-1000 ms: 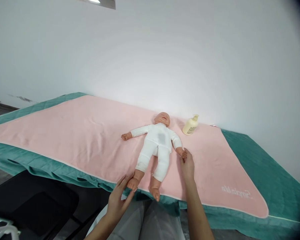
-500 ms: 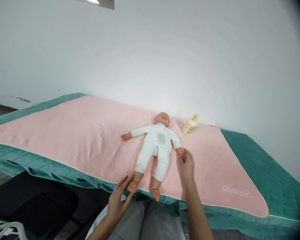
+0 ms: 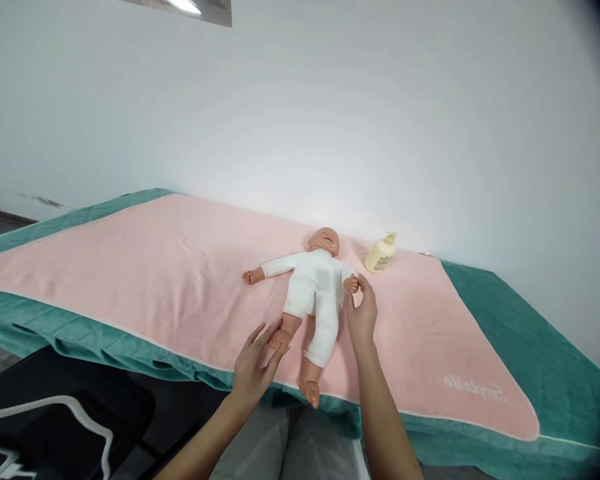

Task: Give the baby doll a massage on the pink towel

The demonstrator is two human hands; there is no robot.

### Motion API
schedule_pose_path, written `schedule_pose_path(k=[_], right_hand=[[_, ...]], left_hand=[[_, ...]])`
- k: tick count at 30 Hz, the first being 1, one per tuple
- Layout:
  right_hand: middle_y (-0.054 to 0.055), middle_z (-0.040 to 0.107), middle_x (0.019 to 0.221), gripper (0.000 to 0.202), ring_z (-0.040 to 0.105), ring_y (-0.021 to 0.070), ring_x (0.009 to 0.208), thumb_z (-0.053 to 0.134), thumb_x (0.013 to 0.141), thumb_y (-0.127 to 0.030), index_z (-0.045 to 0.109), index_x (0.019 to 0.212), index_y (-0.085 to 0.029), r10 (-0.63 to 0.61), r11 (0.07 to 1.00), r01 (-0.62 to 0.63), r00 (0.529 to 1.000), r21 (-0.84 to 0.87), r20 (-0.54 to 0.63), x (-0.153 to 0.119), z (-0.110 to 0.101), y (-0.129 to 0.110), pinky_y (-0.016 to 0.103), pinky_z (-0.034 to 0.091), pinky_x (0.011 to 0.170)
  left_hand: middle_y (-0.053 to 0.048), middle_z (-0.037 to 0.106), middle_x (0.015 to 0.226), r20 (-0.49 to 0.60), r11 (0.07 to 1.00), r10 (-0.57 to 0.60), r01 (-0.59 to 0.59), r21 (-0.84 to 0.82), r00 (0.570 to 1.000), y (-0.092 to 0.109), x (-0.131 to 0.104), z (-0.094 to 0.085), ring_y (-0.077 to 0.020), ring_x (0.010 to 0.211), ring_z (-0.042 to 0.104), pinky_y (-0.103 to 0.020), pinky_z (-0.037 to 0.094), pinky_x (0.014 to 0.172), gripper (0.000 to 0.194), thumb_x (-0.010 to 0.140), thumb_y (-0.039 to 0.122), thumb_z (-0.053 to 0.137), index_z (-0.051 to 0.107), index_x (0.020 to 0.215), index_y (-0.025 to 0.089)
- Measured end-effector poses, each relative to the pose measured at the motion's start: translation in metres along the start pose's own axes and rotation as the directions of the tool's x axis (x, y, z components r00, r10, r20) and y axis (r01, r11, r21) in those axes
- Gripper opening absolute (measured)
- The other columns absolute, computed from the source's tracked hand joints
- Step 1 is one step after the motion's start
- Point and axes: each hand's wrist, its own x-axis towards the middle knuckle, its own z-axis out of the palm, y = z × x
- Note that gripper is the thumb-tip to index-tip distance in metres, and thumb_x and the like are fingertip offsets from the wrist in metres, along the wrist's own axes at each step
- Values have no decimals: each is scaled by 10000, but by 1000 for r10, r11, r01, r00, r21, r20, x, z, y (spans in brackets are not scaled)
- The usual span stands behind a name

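A baby doll (image 3: 325, 287) with a white cloth body lies on its back on a pink blanket (image 3: 190, 280), head toward the wall. My left hand (image 3: 255, 363) holds the doll's foot on the left between thumb and fingers, and that leg is bent with the foot raised toward the body. At the other side, my right hand (image 3: 363, 317) has the doll's small hand between thumb and fingers, with that arm folded up beside the chest. The doll's other arm stretches out to the left, and its other leg lies straight, foot near the blanket's front edge.
A pale yellow pump bottle (image 3: 381, 253) stands on the blanket, right of the doll's head. Green quilted cover (image 3: 520, 320) shows around the blanket. White wall (image 3: 300, 120) rises behind. A dark chair (image 3: 80, 393) and a white curved frame (image 3: 75, 407) are at lower left.
Both my hands have moved up toward the doll's body, bending the held leg and folding the held arm in. The white curved frame at lower left shows more.
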Motion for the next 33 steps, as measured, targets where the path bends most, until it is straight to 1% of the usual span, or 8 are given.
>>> schedule_pose_path(k=[4,8,10,14,19,23,28,33], right_hand=[[102,647,1183,360,590,216,1074,476,902,-273,561,1241,-184,-131,991,132,990,-32,52,1,13,-14,391,476,946],[87,664,1159,322,581,215,1079,449,911,-200,603,1194,-190,-219,973,228,960,-33,173,-3,22,-22,396,464,965],[87,657,1185,340,571,220,1099,443,896,-149,615,1188,-183,-246,964,262,943,-46,225,-5,25,-23,402,453,981],[84,650,1205,387,568,222,1104,443,871,-96,615,1207,-176,-250,957,279,930,-75,269,-5,26,-22,397,452,979],[73,650,1211,383,573,226,1098,455,876,-112,609,1216,-196,-250,957,282,924,-73,288,-2,23,-21,404,454,971],[83,666,1164,338,586,225,1069,471,888,-160,608,1195,-196,-234,967,252,941,-44,244,0,18,-18,405,468,949],[98,655,1156,368,607,216,1047,504,873,-226,563,1234,-193,-124,992,125,985,-4,118,4,5,-5,395,485,925],[113,629,1226,431,596,226,1105,534,848,-281,539,1267,-180,18,1000,-18,998,0,59,3,-12,8,407,458,969]], left_hand=[[-58,645,1253,-3,999,9,-9,-42,1000,12,32,10,-232,1197,583,-409,530,980,476,895,242,572,455,1356,242],[-51,642,1259,-15,994,-29,27,-107,999,22,58,20,-216,1155,612,-417,507,1011,463,889,252,588,471,1336,246],[-49,642,1259,7,990,-47,47,-135,999,24,68,24,-212,1149,617,-415,503,1015,449,890,268,587,483,1326,242],[-52,638,1266,15,987,-60,62,-148,998,26,78,28,-213,1148,618,-411,506,1009,429,890,286,584,503,1308,238],[-44,646,1254,-3,990,-31,30,-136,1000,25,80,28,-205,1135,624,-407,503,1014,423,882,276,601,507,1293,240],[-42,646,1256,7,992,14,-13,-126,1000,26,78,24,-201,1145,618,-420,479,1046,427,879,255,611,500,1290,235],[-41,660,1232,24,996,40,-38,-81,999,26,69,15,-214,1138,623,-444,460,1064,453,873,265,623,489,1305,237],[-69,656,1229,13,992,91,-90,-89,996,26,48,0,-217,1171,605,-444,448,1071,457,893,216,578,452,1333,215]])
